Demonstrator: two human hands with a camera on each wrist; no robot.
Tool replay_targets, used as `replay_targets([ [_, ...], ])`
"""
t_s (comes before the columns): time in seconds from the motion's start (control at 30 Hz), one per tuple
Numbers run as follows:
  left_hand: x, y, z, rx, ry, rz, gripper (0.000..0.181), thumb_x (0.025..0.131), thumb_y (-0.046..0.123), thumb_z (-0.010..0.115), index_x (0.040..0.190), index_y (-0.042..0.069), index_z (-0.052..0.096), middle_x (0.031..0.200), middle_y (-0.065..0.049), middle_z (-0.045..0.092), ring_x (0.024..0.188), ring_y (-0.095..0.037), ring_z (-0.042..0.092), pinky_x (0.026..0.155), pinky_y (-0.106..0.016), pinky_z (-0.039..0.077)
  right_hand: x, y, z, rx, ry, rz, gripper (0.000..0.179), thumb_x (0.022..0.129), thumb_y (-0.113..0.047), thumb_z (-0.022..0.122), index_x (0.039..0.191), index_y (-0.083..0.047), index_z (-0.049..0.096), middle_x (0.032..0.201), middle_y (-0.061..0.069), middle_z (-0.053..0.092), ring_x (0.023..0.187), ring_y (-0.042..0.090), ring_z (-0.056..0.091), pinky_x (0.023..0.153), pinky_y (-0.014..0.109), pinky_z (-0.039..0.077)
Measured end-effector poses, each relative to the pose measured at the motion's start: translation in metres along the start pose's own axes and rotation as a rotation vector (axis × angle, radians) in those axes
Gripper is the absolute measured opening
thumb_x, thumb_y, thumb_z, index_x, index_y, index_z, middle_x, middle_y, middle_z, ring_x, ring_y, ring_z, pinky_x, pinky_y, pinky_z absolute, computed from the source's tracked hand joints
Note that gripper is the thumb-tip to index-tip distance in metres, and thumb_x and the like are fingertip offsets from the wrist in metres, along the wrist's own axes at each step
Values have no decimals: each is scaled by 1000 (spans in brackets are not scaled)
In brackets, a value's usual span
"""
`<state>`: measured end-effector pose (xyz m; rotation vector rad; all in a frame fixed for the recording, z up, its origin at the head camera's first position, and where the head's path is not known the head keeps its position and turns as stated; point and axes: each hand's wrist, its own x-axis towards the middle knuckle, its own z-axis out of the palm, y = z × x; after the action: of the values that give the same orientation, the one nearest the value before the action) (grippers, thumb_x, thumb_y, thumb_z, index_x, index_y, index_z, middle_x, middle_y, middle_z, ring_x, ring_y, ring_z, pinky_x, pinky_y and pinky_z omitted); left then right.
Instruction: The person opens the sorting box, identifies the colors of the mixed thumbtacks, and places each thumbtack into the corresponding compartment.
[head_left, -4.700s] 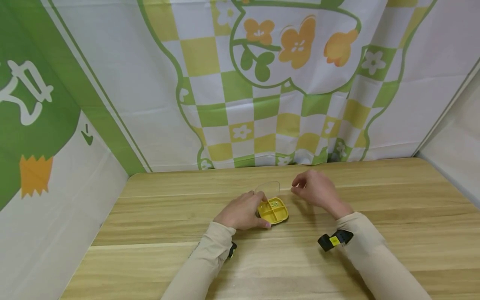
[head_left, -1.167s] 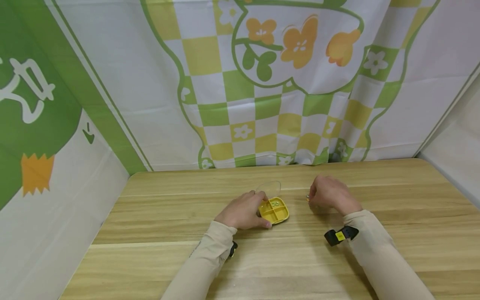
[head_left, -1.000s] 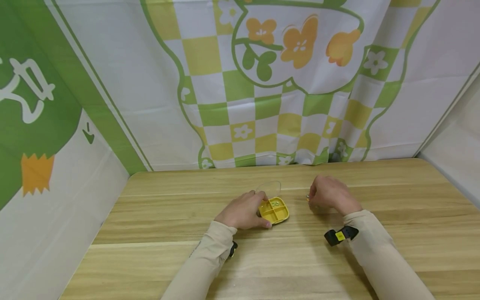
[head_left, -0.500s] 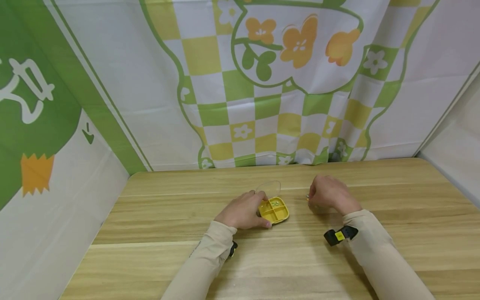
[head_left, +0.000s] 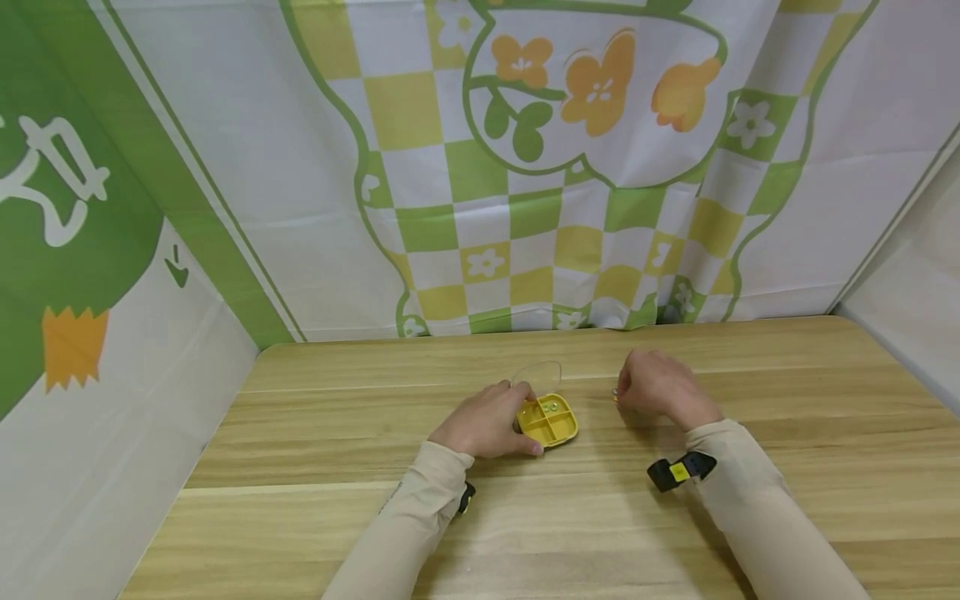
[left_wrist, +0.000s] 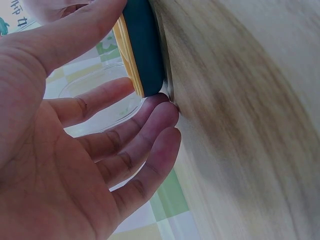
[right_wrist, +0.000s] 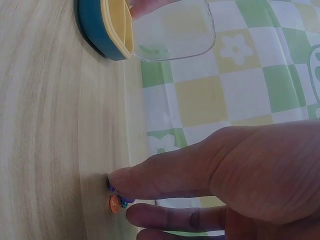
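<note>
A yellow, four-compartment pill box [head_left: 561,427] with a dark teal base [left_wrist: 144,47] stands on the table, its clear lid [right_wrist: 192,32] raised at the back. Small green-rimmed pieces [head_left: 551,407] lie in its back right compartment. My left hand [head_left: 483,423] holds the box from the left, thumb at the front and index finger at the back edge. To the right, my right hand [head_left: 663,387] has thumb and fingertips down at tiny coloured pieces, among them an orange disc [right_wrist: 114,204] and a purple one [right_wrist: 131,200]. I cannot tell whether it pinches one.
The wooden table [head_left: 300,450] carries the box near its middle. A printed curtain [head_left: 487,233] hangs along the table's back edge, and another printed sheet [head_left: 217,333] rises at the left. Straps with dark wrist cameras [head_left: 678,472] sit on both sleeves.
Since the oldest frame my right hand has moved right, away from the box, and lowered to the small pieces. Over the last second both hands have stayed put.
</note>
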<state>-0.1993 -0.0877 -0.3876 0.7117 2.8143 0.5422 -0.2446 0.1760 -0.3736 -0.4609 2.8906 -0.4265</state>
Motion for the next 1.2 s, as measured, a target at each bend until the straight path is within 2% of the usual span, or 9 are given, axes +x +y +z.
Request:
replay_targets([
  [0.37,0,0,0,-5,-3,-6,68,82,41,86,133,7,59,120,-10,64,109,-22,61,95,-40,51,-1,-3,-3,21,-10,-1,18,85,-17,79,68,-16,72,70,-3,61,68,18,54,58,34,44],
  [0.5,0,0,0,-8,-1,-4,67,81,40,87,133,7,59,118,-9,64,107,-21,61,95,-39,51,-2,-3,-5,31,-4,-10,22,86,-12,73,64,-16,69,64,-4,58,64,18,51,55,33,40],
  [0.7,0,0,0,-13,-3,-4,67,81,40,87,133,7,59,118,-9,64,107,-21,60,95,-39,51,-3,-5,-7,47,22,-27,22,82,-6,65,62,-15,67,57,-5,54,59,17,47,54,32,37],
  [1.2,-1,2,-1,-18,4,-7,67,80,40,88,132,7,60,117,-9,64,107,-22,60,94,-41,50,-3,-12,-10,61,67,-53,9,85,-13,74,77,-16,76,67,-7,64,66,16,56,59,35,45],
])
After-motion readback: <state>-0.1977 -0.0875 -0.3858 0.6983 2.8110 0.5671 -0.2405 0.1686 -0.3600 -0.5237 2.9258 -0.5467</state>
